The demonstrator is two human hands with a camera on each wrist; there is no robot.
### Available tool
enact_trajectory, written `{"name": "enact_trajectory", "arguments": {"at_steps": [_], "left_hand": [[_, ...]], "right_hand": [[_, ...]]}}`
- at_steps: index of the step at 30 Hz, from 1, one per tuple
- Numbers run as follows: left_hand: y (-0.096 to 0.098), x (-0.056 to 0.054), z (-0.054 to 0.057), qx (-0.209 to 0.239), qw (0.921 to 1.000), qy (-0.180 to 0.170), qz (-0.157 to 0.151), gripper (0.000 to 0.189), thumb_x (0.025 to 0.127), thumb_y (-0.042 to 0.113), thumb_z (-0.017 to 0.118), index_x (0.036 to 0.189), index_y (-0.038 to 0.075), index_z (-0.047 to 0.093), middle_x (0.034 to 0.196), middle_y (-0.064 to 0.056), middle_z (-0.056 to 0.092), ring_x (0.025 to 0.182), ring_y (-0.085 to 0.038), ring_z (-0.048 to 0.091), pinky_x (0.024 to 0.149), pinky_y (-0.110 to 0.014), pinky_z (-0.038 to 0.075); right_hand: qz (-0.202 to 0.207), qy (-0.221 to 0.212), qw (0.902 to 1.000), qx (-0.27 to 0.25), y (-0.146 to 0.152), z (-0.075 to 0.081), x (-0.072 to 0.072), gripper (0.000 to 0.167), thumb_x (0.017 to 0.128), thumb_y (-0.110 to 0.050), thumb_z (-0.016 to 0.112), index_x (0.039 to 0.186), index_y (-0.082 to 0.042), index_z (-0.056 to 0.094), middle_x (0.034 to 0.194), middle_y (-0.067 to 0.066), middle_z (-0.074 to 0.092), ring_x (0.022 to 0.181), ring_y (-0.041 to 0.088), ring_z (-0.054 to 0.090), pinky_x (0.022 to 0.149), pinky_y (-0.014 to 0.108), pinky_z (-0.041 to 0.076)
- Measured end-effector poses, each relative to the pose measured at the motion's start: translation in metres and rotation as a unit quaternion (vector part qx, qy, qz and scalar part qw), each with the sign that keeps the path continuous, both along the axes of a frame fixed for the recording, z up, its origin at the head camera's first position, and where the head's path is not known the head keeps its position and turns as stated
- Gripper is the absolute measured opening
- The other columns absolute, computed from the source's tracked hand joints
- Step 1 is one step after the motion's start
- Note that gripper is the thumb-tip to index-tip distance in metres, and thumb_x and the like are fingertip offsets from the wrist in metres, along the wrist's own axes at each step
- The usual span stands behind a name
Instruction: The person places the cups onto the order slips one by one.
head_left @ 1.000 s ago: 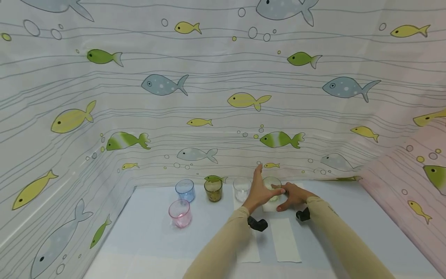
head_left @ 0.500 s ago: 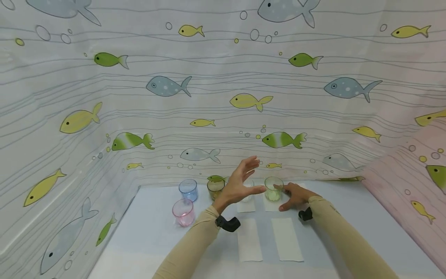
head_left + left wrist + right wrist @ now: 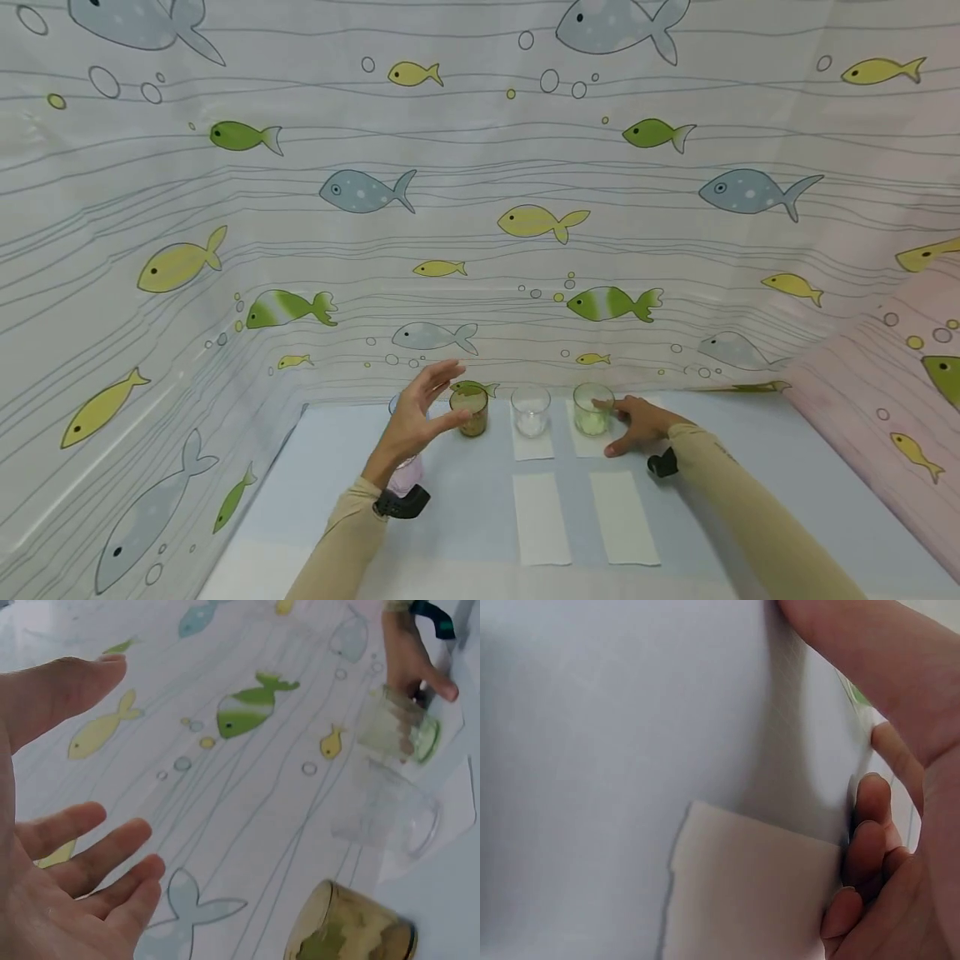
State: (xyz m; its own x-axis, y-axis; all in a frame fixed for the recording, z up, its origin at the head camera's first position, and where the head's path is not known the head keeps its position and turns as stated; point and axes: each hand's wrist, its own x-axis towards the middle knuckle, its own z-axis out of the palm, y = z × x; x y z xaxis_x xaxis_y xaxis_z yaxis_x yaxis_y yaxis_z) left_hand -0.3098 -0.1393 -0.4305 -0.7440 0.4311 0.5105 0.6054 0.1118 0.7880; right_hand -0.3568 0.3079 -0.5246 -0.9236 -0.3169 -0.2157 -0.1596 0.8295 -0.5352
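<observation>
On the tabletop (image 3: 465,533), the first glass (image 3: 591,417) from the right stands on the back right strip (image 3: 590,447), the right hand (image 3: 643,421) at its right side; leftward, the second glass (image 3: 530,415) stands on the back left strip (image 3: 534,450). Further left are the third glass (image 3: 477,423), then the fourth glass (image 3: 396,407) with the fifth glass (image 3: 407,475) before it, both partly behind the left hand (image 3: 411,423). The front left strip (image 3: 542,518) and front right strip (image 3: 625,518) lie before the back pair.

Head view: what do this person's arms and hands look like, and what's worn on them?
The left sleeve and right sleeve are plain beige, long and close-fitting; a small dark marking is unreadable. Small black devices sit at both wrists. The left hand and right hand are ungloved.
</observation>
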Motion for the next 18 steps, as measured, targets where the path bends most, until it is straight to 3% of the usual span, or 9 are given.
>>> {"name": "enact_trajectory", "arguments": {"at_steps": [6, 10, 12, 15, 18], "left_hand": [[-0.042, 0.007, -0.015, -0.006, 0.9992, 0.011, 0.037, 0.061, 0.091, 0.001, 0.080, 0.146, -0.002, 0.055, 0.145, -0.025, 0.061, 0.142, -0.038, 0.055, 0.123, -0.030, 0.041], [-0.060, 0.012, -0.029, -0.023, 0.9949, 0.026, 0.095, 0.056, 0.089, 0.004, 0.083, 0.141, -0.001, 0.061, 0.142, -0.024, 0.064, 0.140, -0.034, 0.057, 0.122, -0.024, 0.041], [-0.067, 0.016, -0.037, -0.043, 0.9882, 0.034, 0.143, 0.054, 0.088, 0.009, 0.086, 0.138, 0.003, 0.065, 0.140, -0.019, 0.067, 0.139, -0.033, 0.057, 0.123, -0.030, 0.042], [-0.076, 0.020, -0.049, -0.068, 0.9740, 0.035, 0.213, 0.057, 0.084, 0.016, 0.090, 0.135, 0.008, 0.068, 0.141, -0.014, 0.068, 0.140, -0.035, 0.057, 0.121, -0.051, 0.043], [-0.083, 0.023, -0.061, -0.081, 0.9646, 0.030, 0.249, 0.064, 0.080, 0.020, 0.094, 0.138, 0.010, 0.067, 0.145, -0.014, 0.065, 0.141, -0.039, 0.054, 0.117, -0.067, 0.040]], "right_hand": [[-0.002, -0.002, 1.0000, -0.003, 0.003, -0.002, 0.000, 0.102, 0.074, -0.044, 0.098, 0.154, -0.002, 0.051, 0.127, 0.020, 0.060, 0.119, 0.036, 0.058, 0.109, 0.061, 0.048], [-0.008, -0.005, 0.9999, -0.003, 0.004, -0.005, -0.001, 0.102, 0.073, -0.046, 0.098, 0.151, 0.001, 0.053, 0.126, 0.017, 0.060, 0.117, 0.033, 0.057, 0.109, 0.060, 0.049], [-0.006, -0.004, 1.0000, -0.006, 0.004, -0.006, -0.002, 0.103, 0.072, -0.047, 0.098, 0.153, -0.002, 0.052, 0.126, 0.016, 0.059, 0.117, 0.032, 0.057, 0.109, 0.059, 0.049], [0.004, 0.001, 0.9999, -0.015, 0.004, -0.007, -0.003, 0.106, 0.073, -0.045, 0.098, 0.160, -0.012, 0.047, 0.126, 0.017, 0.059, 0.117, 0.031, 0.056, 0.109, 0.059, 0.048], [0.015, 0.005, 0.9997, -0.019, 0.004, -0.008, -0.003, 0.108, 0.073, -0.044, 0.098, 0.163, -0.020, 0.043, 0.127, 0.019, 0.058, 0.120, 0.033, 0.055, 0.110, 0.059, 0.047]]}}
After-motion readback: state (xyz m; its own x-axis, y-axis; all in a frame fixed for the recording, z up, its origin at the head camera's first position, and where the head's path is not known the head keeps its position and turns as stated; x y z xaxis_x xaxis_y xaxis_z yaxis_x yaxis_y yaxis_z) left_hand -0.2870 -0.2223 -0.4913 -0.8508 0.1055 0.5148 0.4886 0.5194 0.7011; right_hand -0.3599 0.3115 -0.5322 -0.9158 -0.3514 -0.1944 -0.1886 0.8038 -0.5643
